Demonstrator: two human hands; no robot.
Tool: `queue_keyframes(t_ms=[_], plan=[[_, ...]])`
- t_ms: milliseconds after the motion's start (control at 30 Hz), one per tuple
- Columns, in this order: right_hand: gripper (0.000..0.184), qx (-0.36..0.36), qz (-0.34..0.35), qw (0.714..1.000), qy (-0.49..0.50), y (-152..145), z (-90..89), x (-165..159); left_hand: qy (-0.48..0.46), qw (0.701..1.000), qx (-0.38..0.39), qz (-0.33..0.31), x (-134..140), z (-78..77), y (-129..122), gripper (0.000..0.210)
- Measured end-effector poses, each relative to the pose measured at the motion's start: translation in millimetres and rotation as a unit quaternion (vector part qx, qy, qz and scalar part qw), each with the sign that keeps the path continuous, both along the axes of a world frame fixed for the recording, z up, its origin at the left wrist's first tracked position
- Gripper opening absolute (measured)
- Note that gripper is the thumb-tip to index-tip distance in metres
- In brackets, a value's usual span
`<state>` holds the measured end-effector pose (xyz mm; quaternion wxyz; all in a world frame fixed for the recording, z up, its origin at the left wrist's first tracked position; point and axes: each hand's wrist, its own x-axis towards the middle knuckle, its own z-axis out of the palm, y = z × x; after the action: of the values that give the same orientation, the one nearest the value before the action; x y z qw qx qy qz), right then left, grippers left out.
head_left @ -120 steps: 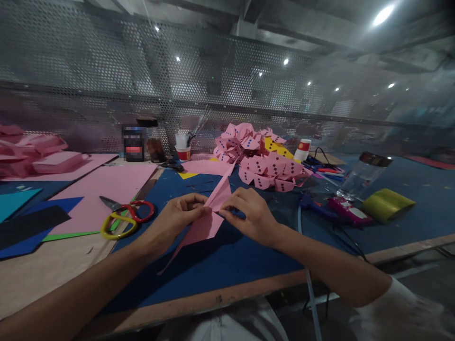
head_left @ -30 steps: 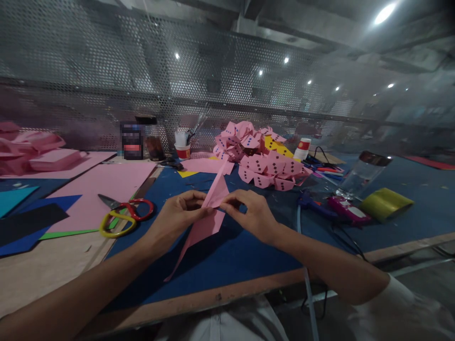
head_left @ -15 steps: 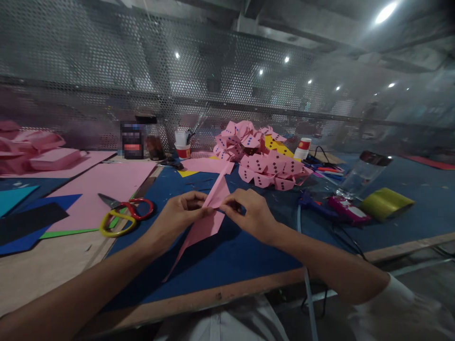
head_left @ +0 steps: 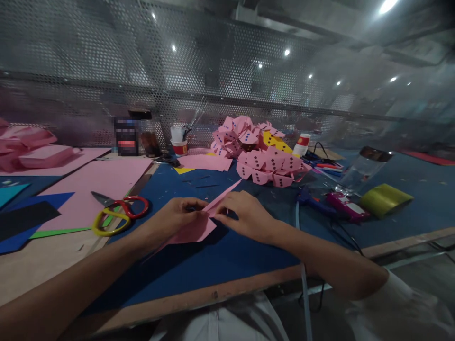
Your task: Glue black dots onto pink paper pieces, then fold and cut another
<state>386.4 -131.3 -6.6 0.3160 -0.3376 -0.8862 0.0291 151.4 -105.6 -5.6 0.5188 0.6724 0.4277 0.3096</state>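
Note:
A folded piece of pink paper point(head_left: 195, 230) is held over the blue table top point(head_left: 249, 265), between my two hands. My left hand point(head_left: 177, 217) pinches it near its middle, thumb on the near side. The fingers of my right hand point(head_left: 243, 213) are closed on its right edge, close to my left fingertips. One narrow strip of the paper points up and away to the right, and a wider flap hangs below. Scissors point(head_left: 122, 213) with one red and one yellow handle lie left of my left hand, partly on pink sheets.
Folded pink pieces with dark dots point(head_left: 270, 166) are heaped at the back. To the right lie a blue glue gun point(head_left: 314, 202), a magenta object point(head_left: 346, 207), a yellow roll point(head_left: 386, 201) and a clear jar point(head_left: 362, 173). Pink sheets point(head_left: 88, 182) cover the left. Paper cups point(head_left: 178, 146) stand behind.
The pink paper has tilted, its upper strip now leaning further right and lower. Both hands have stayed on it, the left shifting slightly. The view has moved a little.

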Motion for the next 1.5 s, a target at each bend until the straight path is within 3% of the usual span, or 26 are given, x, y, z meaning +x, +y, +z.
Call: queue_keyframes(t_ms=[267, 400, 600, 900, 1100, 1500], plan=[[0.005, -0.078, 0.018, 0.996, -0.037, -4.2, -3.1, -2.4, 0.045, 0.998, 0.052, -0.006, -1.2, -17.0, 7.3, 0.024], [0.002, -0.101, 0.023, 0.993, -0.063, -7.2, -3.0, -4.1, 0.108, 0.987, 0.119, -0.001, -0.5, -16.4, 0.8, 0.014], [0.009, -0.13, 0.023, 0.989, -0.072, -9.0, -3.7, -5.5, 0.17, 0.956, 0.24, 0.005, -0.5, -12.4, -7.4, 0.028], [0.005, -0.177, -0.02, 0.984, -0.033, -9.3, -4.8, -8.1, 0.184, 0.95, 0.246, -0.055, 0.7, -8.9, -14.0, 0.027], [0.006, -0.191, -0.032, 0.98, -0.036, -12.2, -0.9, -7.4, 0.2, 0.947, 0.241, -0.072, 0.7, -8.9, -15.2, 0.037], [0.012, -0.259, -0.044, 0.964, -0.036, -11.2, 6.2, -7.3, 0.226, 0.948, 0.216, -0.063, 3.7, -8.4, -11.9, 0.035]])
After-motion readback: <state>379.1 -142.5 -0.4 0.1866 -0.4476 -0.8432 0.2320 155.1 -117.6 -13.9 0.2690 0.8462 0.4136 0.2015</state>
